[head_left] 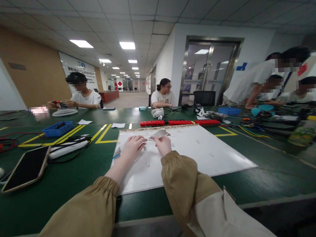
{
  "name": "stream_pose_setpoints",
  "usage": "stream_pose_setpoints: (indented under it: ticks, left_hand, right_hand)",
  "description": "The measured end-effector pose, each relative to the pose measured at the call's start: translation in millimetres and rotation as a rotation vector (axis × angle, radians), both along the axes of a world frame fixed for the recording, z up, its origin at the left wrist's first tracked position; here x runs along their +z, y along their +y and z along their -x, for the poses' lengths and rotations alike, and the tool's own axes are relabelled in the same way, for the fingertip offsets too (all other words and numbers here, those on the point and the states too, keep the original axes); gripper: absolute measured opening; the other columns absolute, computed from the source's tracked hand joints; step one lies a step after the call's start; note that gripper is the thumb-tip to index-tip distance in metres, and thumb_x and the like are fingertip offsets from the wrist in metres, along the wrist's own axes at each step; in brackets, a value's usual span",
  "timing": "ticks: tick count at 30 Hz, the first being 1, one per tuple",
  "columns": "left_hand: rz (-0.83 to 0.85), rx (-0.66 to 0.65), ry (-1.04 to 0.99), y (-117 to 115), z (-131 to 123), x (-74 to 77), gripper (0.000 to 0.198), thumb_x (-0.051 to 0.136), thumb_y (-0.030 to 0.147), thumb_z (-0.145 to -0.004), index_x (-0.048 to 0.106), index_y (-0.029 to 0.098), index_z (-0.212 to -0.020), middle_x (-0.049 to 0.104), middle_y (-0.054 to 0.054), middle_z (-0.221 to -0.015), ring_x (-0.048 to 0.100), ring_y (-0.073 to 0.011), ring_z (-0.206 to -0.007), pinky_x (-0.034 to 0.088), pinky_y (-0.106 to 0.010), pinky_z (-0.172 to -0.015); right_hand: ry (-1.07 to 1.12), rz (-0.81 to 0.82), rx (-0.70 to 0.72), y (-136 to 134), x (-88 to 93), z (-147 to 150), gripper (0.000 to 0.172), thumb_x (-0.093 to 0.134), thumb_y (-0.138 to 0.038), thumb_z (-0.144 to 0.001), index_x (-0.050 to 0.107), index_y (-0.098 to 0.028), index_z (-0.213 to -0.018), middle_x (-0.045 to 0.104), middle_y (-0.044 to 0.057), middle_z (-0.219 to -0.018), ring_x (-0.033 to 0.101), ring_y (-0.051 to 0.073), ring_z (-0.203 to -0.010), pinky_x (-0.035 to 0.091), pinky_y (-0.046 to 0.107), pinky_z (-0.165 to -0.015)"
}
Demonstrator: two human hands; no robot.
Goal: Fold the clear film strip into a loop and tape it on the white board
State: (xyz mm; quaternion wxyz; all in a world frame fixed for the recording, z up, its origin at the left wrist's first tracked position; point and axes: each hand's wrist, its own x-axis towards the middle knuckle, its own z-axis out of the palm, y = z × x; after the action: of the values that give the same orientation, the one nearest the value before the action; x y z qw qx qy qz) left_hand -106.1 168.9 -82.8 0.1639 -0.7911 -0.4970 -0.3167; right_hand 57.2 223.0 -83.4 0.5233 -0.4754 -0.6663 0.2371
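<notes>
A large white board (186, 159) with several small marks lies flat on the green table (79, 171) in front of me. My right hand (163, 146) is closed, with thumb and fingers pinching a thin grey flat plate (161, 133) above the board's far part. What the plate is exactly I cannot make out. Beside it on the left, my left hand (134, 147) is over the board with its fingers stretched out and apart, nothing visible in them. A small piece with a blue strip (116, 154) is at the board's left edge, by my left wrist.
Red power strips (152, 123) run just beyond the board. To the left are a phone (28, 168), a white bar with cables (69, 148) and a blue bin (58, 128). Cables and a plastic bag (301, 135) lie at right. Several people sit or stand around the table.
</notes>
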Motion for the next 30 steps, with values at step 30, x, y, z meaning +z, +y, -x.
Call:
stream_pose_setpoints:
  ticks: [30]
  left_hand:
    - [0.001, 0.058, -0.19, -1.7, -4.5, -0.6, 0.012, 0.046, 0.024, -0.089, 0.057, 0.02, -0.091, 0.066, -0.003, -0.092, 0.057, -0.0195, -0.09, 0.035, -0.034, -0.087]
  right_hand:
    - [-0.16, -0.271, 0.186, -13.0, -8.3, 13.1, 0.018, 0.049, -0.029, -0.082, 0.063, -0.018, -0.078, 0.061, -0.001, -0.067, 0.044, 0.011, -0.051, 0.033, 0.022, -0.053]
